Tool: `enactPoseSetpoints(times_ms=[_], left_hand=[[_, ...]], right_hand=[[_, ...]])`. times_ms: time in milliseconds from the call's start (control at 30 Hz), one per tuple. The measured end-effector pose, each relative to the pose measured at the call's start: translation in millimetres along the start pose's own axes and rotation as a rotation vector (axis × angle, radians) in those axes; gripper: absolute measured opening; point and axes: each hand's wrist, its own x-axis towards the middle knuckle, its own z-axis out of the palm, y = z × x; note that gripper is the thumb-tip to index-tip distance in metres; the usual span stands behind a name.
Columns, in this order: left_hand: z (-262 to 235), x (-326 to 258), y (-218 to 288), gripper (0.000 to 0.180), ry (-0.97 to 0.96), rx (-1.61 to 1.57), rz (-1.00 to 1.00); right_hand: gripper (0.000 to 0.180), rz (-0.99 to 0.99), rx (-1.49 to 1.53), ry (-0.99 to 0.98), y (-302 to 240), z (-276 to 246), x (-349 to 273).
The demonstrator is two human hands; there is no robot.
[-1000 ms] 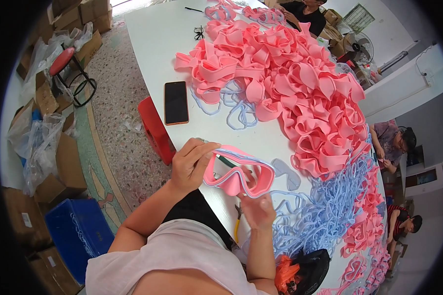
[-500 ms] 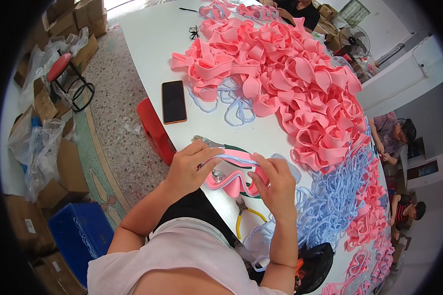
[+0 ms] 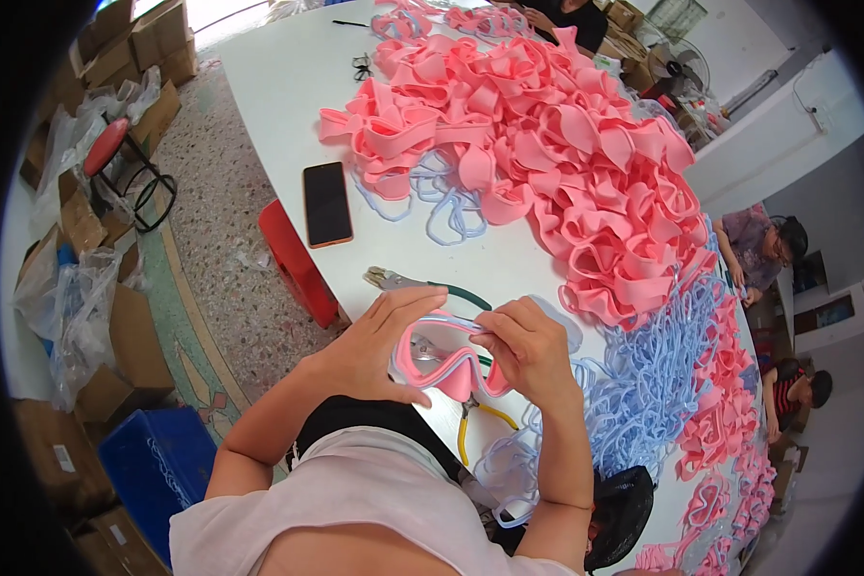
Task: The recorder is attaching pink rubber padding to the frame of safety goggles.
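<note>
While the right hand point(image 3: 530, 350) pinches the pink diving-mask frame point(image 3: 458, 382) by its top edge over the white table point(image 3: 514, 264), left hand point(image 3: 367, 353) spreads round the other end, grip unclear; uneven pressure could pop the pale-blue trim point(image 3: 448, 322) loose.

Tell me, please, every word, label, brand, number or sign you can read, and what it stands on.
None can be read.
White label on a cardboard box: too small.
Second white label on a lower box: too small.
Phone: dark, no text visible.
Pink mask: no lettering visible.
</note>
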Motion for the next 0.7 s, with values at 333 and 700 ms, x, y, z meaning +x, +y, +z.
enactPoseSetpoints(times_ms=[333, 700], left_hand=[[28.2, -16.6, -42.3, 0.085, 0.225, 0.117, 0.11], [17.2, -37.4, -44.1, 0.083, 0.392, -0.043, -0.113]], right_hand=[[0.027, 0.477, -0.001, -0.067, 78.2, 1.6, -38.1], [0.03, 0.579, -0.648, -0.367, 156.0, 25.0, -96.0]])
